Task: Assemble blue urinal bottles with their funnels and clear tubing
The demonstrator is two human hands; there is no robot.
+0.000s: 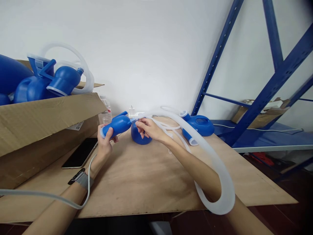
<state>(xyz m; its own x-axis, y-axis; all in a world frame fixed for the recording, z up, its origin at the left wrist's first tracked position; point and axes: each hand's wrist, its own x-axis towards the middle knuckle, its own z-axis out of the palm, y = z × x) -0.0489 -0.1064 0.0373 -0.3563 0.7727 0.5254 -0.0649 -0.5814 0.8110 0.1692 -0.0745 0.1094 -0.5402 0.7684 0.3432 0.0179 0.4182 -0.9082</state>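
Cardboard box (49,120), left side: filled above its rim with blue plastic vessels (65,80), a coil of whitish hose (89,78) on top. Clear bottle (106,111) stands just behind its far corner. Far right, a smaller open carton (259,114) with something pale in it.

Your left hand (105,140) is curled round a blue cup (118,125), left of the table's middle, its narrow end aimed right. Your right hand (150,129) has thumb and forefinger pinched together on the clear tip (133,120) at that end; other fingers loosely bent. White corrugated hose (215,156) sweeps from beyond that hand toward the near right, looping about your right forearm; you can't see how its far end joins.

Surface: tan wooden table (146,182), white wall (146,58) on the far side, blue metal rack (259,138) at right bearing the carton. Phone (80,153) lies beside the box; pale cable (73,205) crosses your left wrist.

Count: two cartons, one clear bottle, one phone, one blue dome (141,138) behind your hands. Blue jug (200,125) on the right: one piece or two, can't tell.
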